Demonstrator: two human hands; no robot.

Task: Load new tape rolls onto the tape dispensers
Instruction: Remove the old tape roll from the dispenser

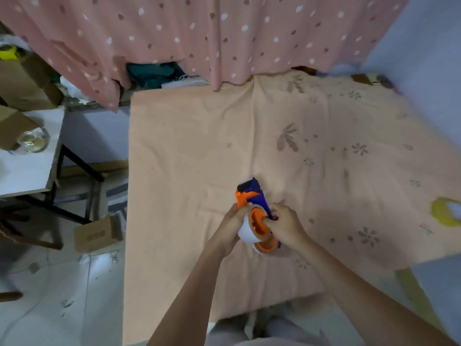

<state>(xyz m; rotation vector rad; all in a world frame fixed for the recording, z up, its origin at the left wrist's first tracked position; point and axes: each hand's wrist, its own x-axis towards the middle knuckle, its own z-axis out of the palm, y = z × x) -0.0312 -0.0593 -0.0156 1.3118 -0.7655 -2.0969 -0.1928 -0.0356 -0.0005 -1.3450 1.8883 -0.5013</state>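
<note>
An orange and blue tape dispenser (252,196) is held over the peach cloth near the middle of the table. A white tape roll (245,232) sits around its orange hub (259,222). My left hand (230,227) grips the roll and the dispenser's left side. My right hand (287,224) holds the right side, with fingers pressed into the hub. A yellow tape roll (446,211) lies on the cloth at the far right edge.
The table wears a peach flowered cloth (199,146). A pink dotted curtain (199,33) hangs behind it. To the left stand a white side table (27,168) with a glass jar (33,142), cardboard boxes (25,83), and a small box (97,233) on the floor.
</note>
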